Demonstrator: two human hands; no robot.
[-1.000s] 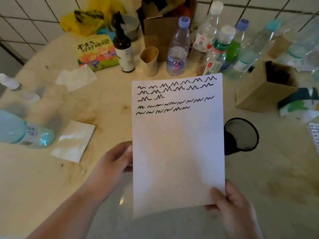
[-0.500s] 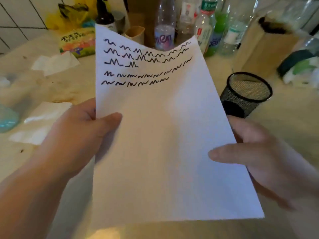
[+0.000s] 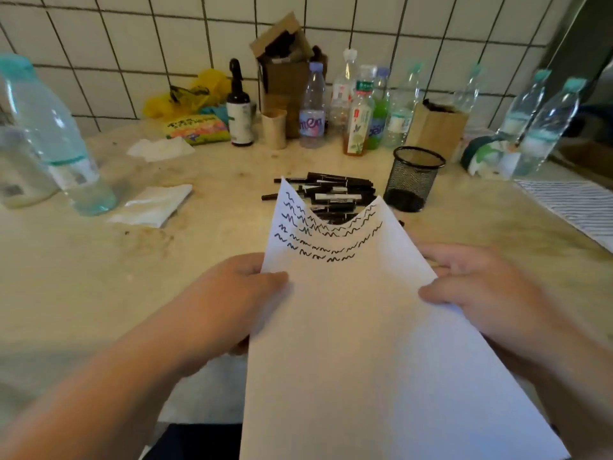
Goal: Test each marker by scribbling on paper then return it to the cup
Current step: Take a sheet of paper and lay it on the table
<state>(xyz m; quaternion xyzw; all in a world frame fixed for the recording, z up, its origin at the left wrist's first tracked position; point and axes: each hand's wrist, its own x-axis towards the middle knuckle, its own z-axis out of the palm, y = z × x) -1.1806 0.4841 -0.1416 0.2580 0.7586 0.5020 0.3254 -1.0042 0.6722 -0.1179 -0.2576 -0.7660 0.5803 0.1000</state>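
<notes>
Looking down from the head camera, a white sheet of paper [image 3: 358,343] is seen held up off a pale stone table [image 3: 99,277], tilted toward the viewer. It is pinched along its left edge by the left hand [image 3: 232,293], thumb on top and fingers underneath, and along its right edge by the right hand [image 3: 477,287], whose thumb lies on the sheet. Because it is gripped only at the sides, the far edge sags in the middle into a curve. Five rows of dark wavy scribbles [image 3: 318,237] are written near that far edge; the rest of the sheet is blank, which suggests room is left for more tests. Beyond the sagging edge, a loose pile of black markers [image 3: 331,190] lies flat on the table. Just to its right a black mesh cup [image 3: 413,177] stands upright, and no marker can be seen in it, so most of the returning is judged still undone. Plastic bottles [image 3: 358,121] and cardboard boxes [image 3: 285,74] are lined up along the tiled wall [image 3: 132,34] behind.
</notes>
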